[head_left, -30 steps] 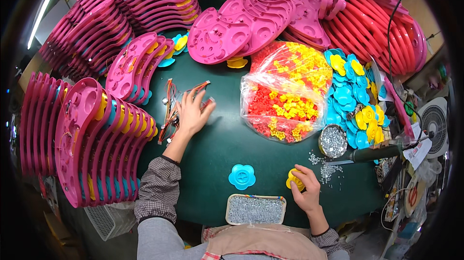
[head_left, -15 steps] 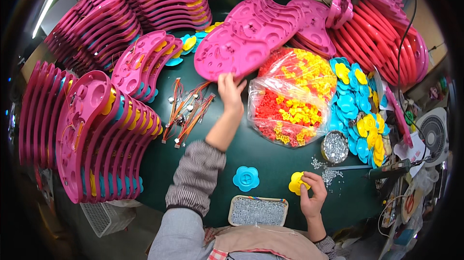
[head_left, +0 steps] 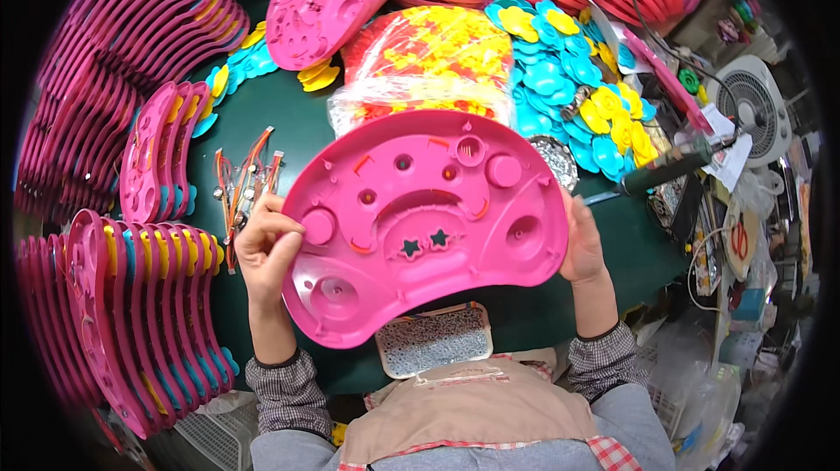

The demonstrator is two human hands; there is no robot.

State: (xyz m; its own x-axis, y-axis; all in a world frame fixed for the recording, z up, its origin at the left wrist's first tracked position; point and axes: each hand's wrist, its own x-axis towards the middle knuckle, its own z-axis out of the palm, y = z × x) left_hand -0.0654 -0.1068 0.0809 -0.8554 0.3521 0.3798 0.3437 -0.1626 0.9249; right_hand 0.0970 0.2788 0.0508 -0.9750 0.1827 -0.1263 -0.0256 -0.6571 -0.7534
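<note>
A pink plastic panel [head_left: 429, 270], curved like a bean, is held up over the dark green table. It has round recesses, small posts and two star-shaped holes. My left hand [head_left: 267, 248] grips its left edge, the thumb lying on the face. At the opposite edge my right hand [head_left: 584, 239] holds on, its fingers partly hidden behind the panel. Below the panel a shallow tray [head_left: 442, 369] of small metallic pieces partly shows. Thin wires with small parts [head_left: 249, 180] lie beyond my left hand.
Pink panels [head_left: 153, 313] with blue and yellow flower pieces stand in stacks along the left. More panels [head_left: 328, 7] lie at the back, by a clear bag [head_left: 429, 55] of red and yellow bits. Blue flower pieces [head_left: 547, 77], a round tin [head_left: 560, 175] and a fan [head_left: 752, 108] are right.
The left hand has brought a pink panel from the back pile toward me. My right hand has let go of the yellow flower piece and taken the panel's right edge. The view has shifted.
</note>
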